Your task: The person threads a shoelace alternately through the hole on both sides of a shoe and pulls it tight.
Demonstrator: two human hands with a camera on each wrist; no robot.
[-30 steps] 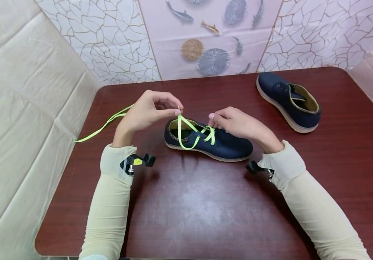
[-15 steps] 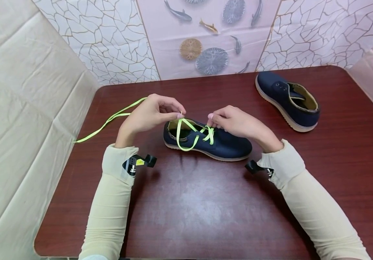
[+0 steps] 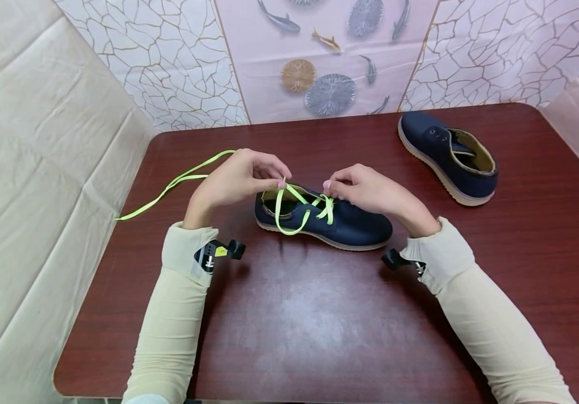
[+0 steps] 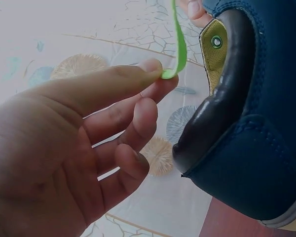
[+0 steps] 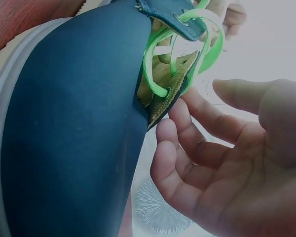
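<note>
A navy shoe (image 3: 360, 227) with a pale sole stands on the table in the head view, its toe pointing right. A neon-green shoelace (image 3: 277, 216) runs through its eyelets and loops up from its near side. Over the heel opening, my left hand (image 3: 234, 179) pinches the lace near its tip between thumb and index finger, as the left wrist view shows with the lace (image 4: 181, 49). My right hand (image 3: 370, 191) is at the far side of the lacing. In the right wrist view its fingertips touch the eyelet flap (image 5: 163, 106), with the thumb held apart.
A second navy shoe (image 3: 423, 137), with bare eyelets, stands at the back right. Another green lace length (image 3: 148, 207) trails across the left of the dark red table (image 3: 299, 325) behind my left hand. Patterned sheets (image 3: 168, 56) hang behind the table.
My left hand has moved slightly right and down toward the shoe with the lace pinched, and the lace loop has slackened a little. My right hand has stayed nearly still.
</note>
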